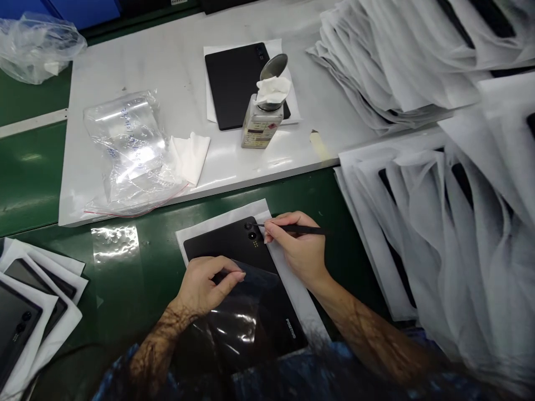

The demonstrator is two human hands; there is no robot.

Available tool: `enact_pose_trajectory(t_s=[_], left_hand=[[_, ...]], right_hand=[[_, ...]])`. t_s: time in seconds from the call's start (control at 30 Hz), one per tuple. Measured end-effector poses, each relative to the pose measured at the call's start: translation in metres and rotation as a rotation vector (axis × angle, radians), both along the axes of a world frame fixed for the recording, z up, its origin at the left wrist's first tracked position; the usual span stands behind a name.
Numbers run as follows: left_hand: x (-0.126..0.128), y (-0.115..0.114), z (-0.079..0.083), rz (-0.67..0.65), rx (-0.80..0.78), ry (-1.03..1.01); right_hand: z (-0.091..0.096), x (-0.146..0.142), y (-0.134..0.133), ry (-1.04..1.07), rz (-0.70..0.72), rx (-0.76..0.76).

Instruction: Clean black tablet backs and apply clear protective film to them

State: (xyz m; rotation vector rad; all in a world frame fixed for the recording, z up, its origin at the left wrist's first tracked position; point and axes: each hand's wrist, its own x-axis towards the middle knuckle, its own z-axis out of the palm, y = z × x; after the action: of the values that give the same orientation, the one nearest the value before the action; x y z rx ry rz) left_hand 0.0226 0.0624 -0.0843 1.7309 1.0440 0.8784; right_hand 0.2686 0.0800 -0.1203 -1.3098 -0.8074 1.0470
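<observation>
A black tablet (221,238) lies back side up on a white sleeve (303,301) at the table's near edge, its camera lenses toward the far right corner. My right hand (298,245) grips dark tweezers (298,229), whose thin tip reaches the camera lenses. Pinched between the thumb and finger of my left hand (209,283) is the edge of a clear film (242,326). That film spreads over the lower part of the tablet's back, shiny and partly lifted. Whether the tweezers' tip touches a lens is too small to tell.
On a raised white board (234,167) stand a square dispenser bottle (263,122) with a white cloth, another tablet (229,83), a clear plastic bag (134,150) and a folded wipe (190,157). Sleeved tablets (434,239) crowd the right side; more tablets (19,312) lie at left.
</observation>
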Motion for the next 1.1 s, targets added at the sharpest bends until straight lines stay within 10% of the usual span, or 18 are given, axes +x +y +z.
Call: enact_pose_trajectory(t_s=[1.1], left_hand=[[0.0006,-0.0019,0.0003,0.017,-0.024,0.013]], right_hand=[[0.0065,-0.0062,-0.0053,-0.058,0.026,0.019]])
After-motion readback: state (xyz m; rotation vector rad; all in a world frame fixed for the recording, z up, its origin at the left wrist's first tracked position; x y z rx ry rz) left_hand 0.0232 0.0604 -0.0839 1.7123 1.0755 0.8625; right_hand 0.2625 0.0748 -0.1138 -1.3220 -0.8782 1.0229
